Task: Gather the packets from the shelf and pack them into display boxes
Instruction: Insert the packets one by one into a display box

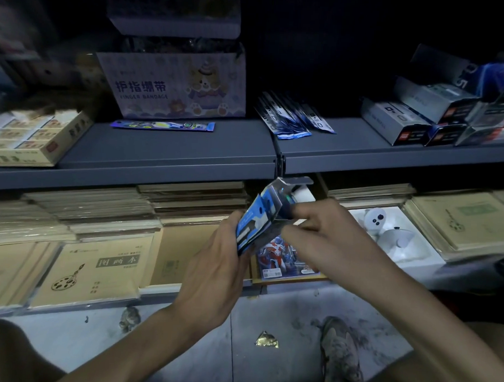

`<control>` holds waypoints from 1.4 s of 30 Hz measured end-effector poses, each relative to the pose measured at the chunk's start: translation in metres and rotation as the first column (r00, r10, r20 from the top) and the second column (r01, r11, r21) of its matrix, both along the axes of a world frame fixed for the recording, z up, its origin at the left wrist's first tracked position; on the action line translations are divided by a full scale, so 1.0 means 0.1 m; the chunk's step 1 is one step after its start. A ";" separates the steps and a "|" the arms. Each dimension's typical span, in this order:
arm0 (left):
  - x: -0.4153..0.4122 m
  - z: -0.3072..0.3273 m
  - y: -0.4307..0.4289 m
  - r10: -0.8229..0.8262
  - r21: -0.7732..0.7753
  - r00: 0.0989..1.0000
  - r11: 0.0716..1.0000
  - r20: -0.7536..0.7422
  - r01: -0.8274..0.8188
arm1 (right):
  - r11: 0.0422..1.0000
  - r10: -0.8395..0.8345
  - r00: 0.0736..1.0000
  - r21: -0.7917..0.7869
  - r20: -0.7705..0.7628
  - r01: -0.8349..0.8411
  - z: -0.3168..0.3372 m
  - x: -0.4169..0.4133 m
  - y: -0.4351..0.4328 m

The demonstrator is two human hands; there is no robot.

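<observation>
My left hand [214, 263] grips a stack of blue-and-white packets [251, 228] in front of the lower shelf. A small grey display box [282, 194] with an open flap sits at the top end of the stack, and my right hand [318, 230] pinches it from the right. More blue packets [290, 115] lie fanned on the grey upper shelf [166, 150], right of centre. Several grey display boxes [413, 122] are piled at the shelf's far right.
A "Finger Bandage" carton [174, 85] stands at the back of the upper shelf with a long blue packet [161, 125] before it. A tan tray of small boxes [32, 137] sits left. Brown notebooks [99, 268] and a white toy [386, 227] fill the lower shelf. Debris litters the floor [265, 340].
</observation>
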State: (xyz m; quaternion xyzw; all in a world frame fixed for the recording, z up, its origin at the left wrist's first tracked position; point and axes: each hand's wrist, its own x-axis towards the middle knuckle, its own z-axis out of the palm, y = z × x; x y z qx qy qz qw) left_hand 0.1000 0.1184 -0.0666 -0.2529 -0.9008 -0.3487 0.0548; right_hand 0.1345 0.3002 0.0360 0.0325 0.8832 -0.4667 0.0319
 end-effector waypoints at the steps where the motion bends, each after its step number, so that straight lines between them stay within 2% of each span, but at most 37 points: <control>1: 0.01 0.00 0.00 0.001 -0.005 1.000 1.000 0.000 -0.001 | 1.000 0.008 1.000 0.018 0.009 -0.008 0.01 0.00 0.00; 12: 0.03 -0.01 0.02 0.002 -0.029 1.000 1.000 -0.005 -0.002 | 0.993 -0.005 0.998 0.116 0.064 -0.003 0.01 -0.04 -0.02; 15: 0.02 0.01 0.04 -0.016 -0.013 1.000 1.000 0.011 0.016 | 0.977 -0.085 0.995 0.193 -0.046 0.093 -0.05 -0.03 -0.02; 18: 0.01 0.05 0.04 -0.011 0.006 0.999 1.000 0.036 0.011 | 0.943 -0.149 0.957 0.256 -0.249 0.213 -0.07 -0.01 -0.03; 22: -0.02 0.04 -0.02 0.051 -0.021 0.999 0.999 0.018 -0.050 | 0.951 -0.222 0.879 0.105 -0.421 0.291 -0.04 -0.02 -0.04; 26: -0.05 0.01 -0.04 0.097 -0.066 0.995 0.993 -0.011 -0.097 | 0.969 -0.246 0.887 -0.093 -0.391 0.228 -0.05 0.00 -0.18; 31: -0.04 -0.01 -0.05 0.143 -0.106 0.990 0.984 -0.005 -0.142 | 0.967 -0.251 0.934 -0.114 -0.254 0.229 -0.19 -0.06 -0.33; 35: -0.06 -0.02 -0.05 0.153 -0.109 0.988 0.982 -0.007 -0.153 | 0.969 -0.245 0.930 -0.104 -0.276 0.224 -0.21 -0.09 -0.32; 39: -0.06 -0.03 -0.07 0.160 -0.130 0.987 0.978 -0.018 -0.161 | 0.958 -0.271 0.923 -0.166 -0.274 0.232 -0.17 -0.08 -0.34; 42: -0.05 -0.02 -0.07 0.161 -0.165 0.986 0.972 -0.044 -0.166 | 0.956 -0.290 0.909 -0.131 -0.299 0.262 -0.17 -0.08 -0.35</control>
